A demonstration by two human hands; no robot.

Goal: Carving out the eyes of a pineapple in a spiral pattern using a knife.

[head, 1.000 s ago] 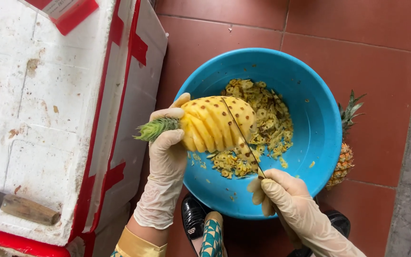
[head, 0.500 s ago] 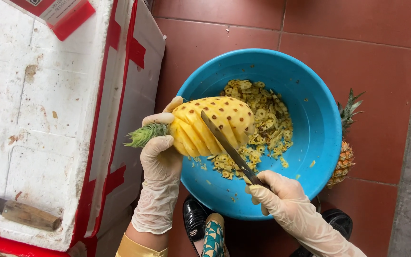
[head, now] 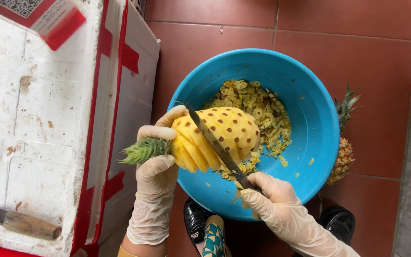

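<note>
Head view: nearest the camera, the gloved right hand (head: 269,197) is closed around the handle of a long knife (head: 217,147), whose blade lies slantwise across a peeled yellow pineapple (head: 220,135) dotted with brown eyes. The gloved left hand (head: 157,164) wraps the pineapple's stem end just by its green crown (head: 141,151), holding the fruit on its side over the near rim of a blue plastic basin (head: 310,119) with a heap of peel scraps (head: 262,109) in it. Beyond the basin's right edge an unpeeled pineapple (head: 343,147) lies on the red floor tiles (head: 357,57), and at the left stands a white foam box (head: 39,128) with a wooden-handled knife (head: 22,222) on its lid.
</note>
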